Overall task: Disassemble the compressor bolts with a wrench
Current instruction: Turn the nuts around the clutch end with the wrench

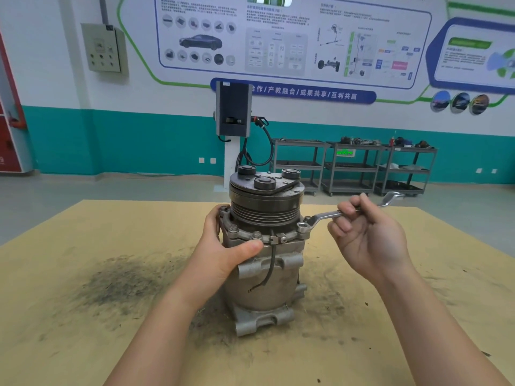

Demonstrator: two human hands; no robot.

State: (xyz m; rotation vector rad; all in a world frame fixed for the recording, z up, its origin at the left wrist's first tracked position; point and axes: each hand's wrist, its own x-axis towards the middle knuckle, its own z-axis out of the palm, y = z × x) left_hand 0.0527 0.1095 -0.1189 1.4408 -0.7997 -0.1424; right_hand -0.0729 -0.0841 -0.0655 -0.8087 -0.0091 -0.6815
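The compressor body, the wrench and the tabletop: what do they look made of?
Compressor body: probably cast aluminium, judging by its dull, rough grey surface with moulded lugs. Wrench: likely polished or chromed steel, bright and mirror-like. Tabletop: seems to be wood board or plywood, matte tan and smudged with dark grime.

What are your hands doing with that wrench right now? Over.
Left hand grips compressor flange. Right hand holds wrench, ring end on right-side bolt. Nothing blocking the wrench.
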